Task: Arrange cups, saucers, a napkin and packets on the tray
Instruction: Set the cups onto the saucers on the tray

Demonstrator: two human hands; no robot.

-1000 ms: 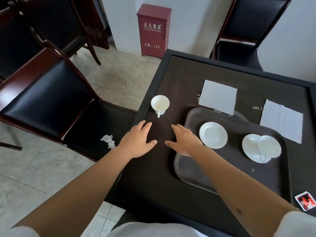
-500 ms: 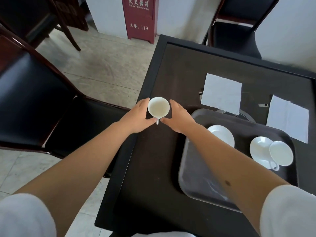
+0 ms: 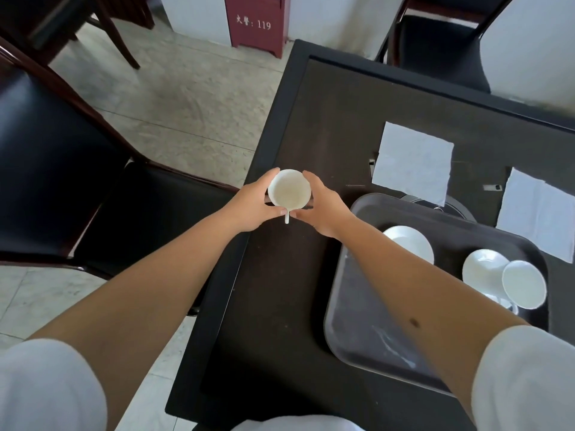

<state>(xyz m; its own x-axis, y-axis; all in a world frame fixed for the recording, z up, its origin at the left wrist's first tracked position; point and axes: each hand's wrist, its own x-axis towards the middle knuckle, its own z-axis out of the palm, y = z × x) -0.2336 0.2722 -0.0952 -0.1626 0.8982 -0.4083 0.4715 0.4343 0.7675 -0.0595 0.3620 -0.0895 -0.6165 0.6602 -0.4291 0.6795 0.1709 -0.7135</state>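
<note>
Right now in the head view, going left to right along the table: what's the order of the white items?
Cup held between both hands → bare saucer on the tray → saucer under the second cup → second cup.

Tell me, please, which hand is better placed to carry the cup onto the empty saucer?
Right hand: it holds the cup on the side nearest the tray, where the empty saucer sits; the left hand would probably cross over.
</note>
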